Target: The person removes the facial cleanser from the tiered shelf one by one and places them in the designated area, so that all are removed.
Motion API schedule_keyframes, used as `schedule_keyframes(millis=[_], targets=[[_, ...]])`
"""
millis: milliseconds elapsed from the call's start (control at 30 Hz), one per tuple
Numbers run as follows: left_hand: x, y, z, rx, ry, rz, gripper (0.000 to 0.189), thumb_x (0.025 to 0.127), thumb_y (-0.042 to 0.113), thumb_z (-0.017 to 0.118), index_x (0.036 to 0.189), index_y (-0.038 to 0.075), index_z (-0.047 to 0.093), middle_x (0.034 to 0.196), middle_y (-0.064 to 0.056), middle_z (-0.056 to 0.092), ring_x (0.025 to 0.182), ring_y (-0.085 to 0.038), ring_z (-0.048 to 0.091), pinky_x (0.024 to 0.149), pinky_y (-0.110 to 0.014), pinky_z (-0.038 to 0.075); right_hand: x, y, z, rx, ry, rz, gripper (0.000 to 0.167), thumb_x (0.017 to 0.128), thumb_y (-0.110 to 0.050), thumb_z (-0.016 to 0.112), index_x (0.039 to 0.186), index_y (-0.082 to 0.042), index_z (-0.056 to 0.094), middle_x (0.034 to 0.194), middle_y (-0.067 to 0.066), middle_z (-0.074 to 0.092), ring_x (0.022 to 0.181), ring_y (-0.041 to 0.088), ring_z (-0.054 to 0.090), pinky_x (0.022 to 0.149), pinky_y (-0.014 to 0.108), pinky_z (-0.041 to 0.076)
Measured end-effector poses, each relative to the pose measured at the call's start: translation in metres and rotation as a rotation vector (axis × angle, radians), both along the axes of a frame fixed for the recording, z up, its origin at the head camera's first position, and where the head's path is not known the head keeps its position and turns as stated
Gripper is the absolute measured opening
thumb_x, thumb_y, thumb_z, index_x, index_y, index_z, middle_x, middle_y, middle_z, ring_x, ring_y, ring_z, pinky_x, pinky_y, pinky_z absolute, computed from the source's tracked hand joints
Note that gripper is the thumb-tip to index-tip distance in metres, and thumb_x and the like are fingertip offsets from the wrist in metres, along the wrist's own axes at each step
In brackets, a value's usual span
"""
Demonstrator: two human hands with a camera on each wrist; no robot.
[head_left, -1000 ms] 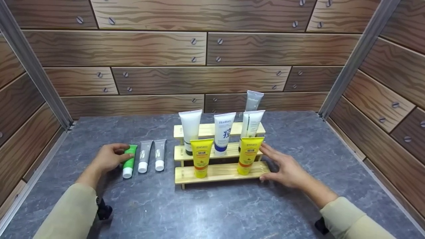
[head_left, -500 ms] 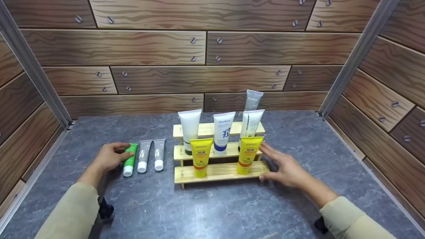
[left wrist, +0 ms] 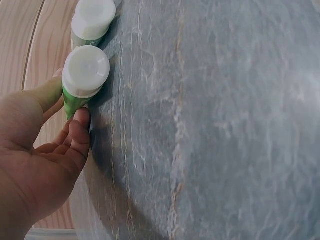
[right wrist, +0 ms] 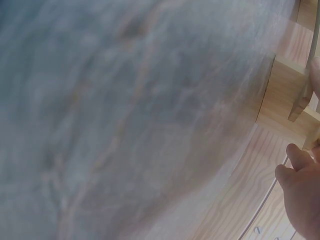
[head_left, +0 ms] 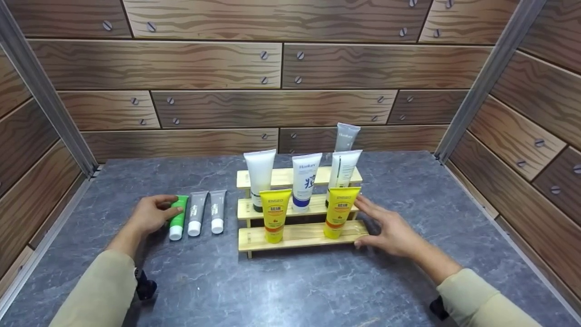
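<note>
In the head view my left hand (head_left: 152, 214) pinches a green tube (head_left: 178, 219) with a white cap, lying on the table at the left. Two grey tubes, a nearer one (head_left: 198, 212) and a farther one (head_left: 218, 211), lie beside it in a row, caps toward me. The left wrist view shows thumb and fingertips on either side of the green tube, below its white cap (left wrist: 86, 71). My right hand (head_left: 394, 232) holds the right end of a stepped wooden rack (head_left: 303, 237), thumb at the front shelf, fingers by the middle shelf.
On the rack's front shelf stand two yellow tubes, one left (head_left: 275, 217) and one right (head_left: 341, 213). Three white tubes, including one with blue print (head_left: 306, 181), stand behind them. A grey tube (head_left: 347, 137) rises at the back right. Wood-patterned walls (head_left: 218, 68) enclose the table.
The green tube has slid slightly away from me along the table, its cap now closer to level with the grey tubes' caps. My right hand and the rack have stayed in place.
</note>
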State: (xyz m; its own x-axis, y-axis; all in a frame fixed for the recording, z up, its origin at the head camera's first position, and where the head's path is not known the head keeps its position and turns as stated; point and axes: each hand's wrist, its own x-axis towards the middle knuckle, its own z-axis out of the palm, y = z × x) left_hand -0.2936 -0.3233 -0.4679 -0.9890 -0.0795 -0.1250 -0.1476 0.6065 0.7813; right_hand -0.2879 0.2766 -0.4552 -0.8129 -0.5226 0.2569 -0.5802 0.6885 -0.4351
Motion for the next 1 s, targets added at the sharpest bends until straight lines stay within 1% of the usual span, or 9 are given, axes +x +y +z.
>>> schedule_keyframes(millis=[133,300,367,467,600,700,800,900,1000], targets=[[0.001,0.001,0.001,0.001,-0.002,0.004,0.058,0.105,0.029,0.070,0.151,-0.002,0.054,0.149,-0.036,0.051,0.139,-0.049,0.048,0.112,-0.059,0.043,0.000,-0.001,0.000,0.002,-0.009,-0.009,0.102,0.080,-0.042,0.092,0.164,-0.014,0.040,0.170,0.009,0.031,0.147,0.046,0.041,0.118,0.065,0.032],[0.001,0.002,0.002,0.004,-0.003,0.002,0.059,0.105,0.030,0.070,0.152,-0.002,0.054,0.149,-0.036,0.051,0.137,-0.048,0.049,0.110,-0.057,0.045,0.000,-0.001,0.001,0.007,-0.011,-0.018,0.101,0.081,-0.044,0.091,0.164,-0.015,0.040,0.170,0.009,0.030,0.147,0.046,0.041,0.118,0.066,0.031],[0.002,0.002,0.003,0.004,-0.008,0.004,0.060,0.105,0.031,0.070,0.152,-0.002,0.053,0.148,-0.036,0.051,0.135,-0.046,0.052,0.106,-0.054,0.049,0.000,-0.001,0.000,0.009,-0.011,-0.020,0.101,0.082,-0.045,0.090,0.164,-0.016,0.040,0.170,0.008,0.030,0.147,0.047,0.041,0.117,0.067,0.031],[0.003,0.000,0.002,0.012,-0.020,0.004,0.061,0.105,0.032,0.069,0.153,-0.002,0.052,0.148,-0.036,0.052,0.128,-0.041,0.056,0.095,-0.045,0.054,0.000,-0.001,0.000,0.010,-0.008,-0.020,0.101,0.082,-0.045,0.090,0.164,-0.016,0.040,0.170,0.009,0.030,0.147,0.047,0.042,0.117,0.067,0.031],[0.005,-0.002,0.003,0.028,-0.032,-0.004,0.061,0.106,0.031,0.068,0.154,-0.003,0.051,0.149,-0.036,0.052,0.118,-0.034,0.061,0.082,-0.034,0.056,0.001,-0.001,0.000,0.003,-0.010,-0.011,0.101,0.081,-0.042,0.091,0.163,-0.014,0.041,0.170,0.011,0.032,0.147,0.047,0.042,0.117,0.066,0.032],[0.007,-0.005,0.004,0.037,-0.039,-0.007,0.061,0.106,0.031,0.067,0.154,-0.003,0.050,0.148,-0.036,0.053,0.110,-0.030,0.063,0.076,-0.032,0.056,0.001,-0.001,0.000,0.000,-0.016,-0.010,0.101,0.080,-0.041,0.092,0.163,-0.013,0.041,0.169,0.012,0.032,0.147,0.047,0.042,0.117,0.066,0.032],[0.010,-0.007,0.008,0.043,-0.032,-0.014,0.061,0.106,0.030,0.068,0.153,-0.005,0.051,0.145,-0.036,0.055,0.102,-0.028,0.065,0.071,-0.034,0.056,0.001,-0.002,0.000,0.003,-0.020,-0.016,0.101,0.080,-0.042,0.091,0.163,-0.014,0.041,0.170,0.012,0.032,0.147,0.047,0.042,0.117,0.067,0.031],[0.011,-0.010,0.014,0.027,-0.024,-0.027,0.061,0.106,0.031,0.067,0.152,-0.005,0.051,0.142,-0.035,0.057,0.100,-0.027,0.066,0.074,-0.037,0.056,0.000,-0.001,-0.001,0.010,-0.019,-0.023,0.101,0.081,-0.043,0.091,0.163,-0.014,0.041,0.170,0.012,0.032,0.147,0.047,0.041,0.117,0.068,0.031],[0.013,-0.011,0.023,-0.002,-0.007,-0.044,0.062,0.107,0.033,0.065,0.153,-0.005,0.051,0.142,-0.034,0.058,0.110,-0.032,0.066,0.086,-0.042,0.055,-0.001,-0.001,0.000,0.014,-0.021,-0.029,0.102,0.080,-0.043,0.091,0.164,-0.015,0.040,0.170,0.011,0.031,0.148,0.047,0.040,0.117,0.068,0.030]])
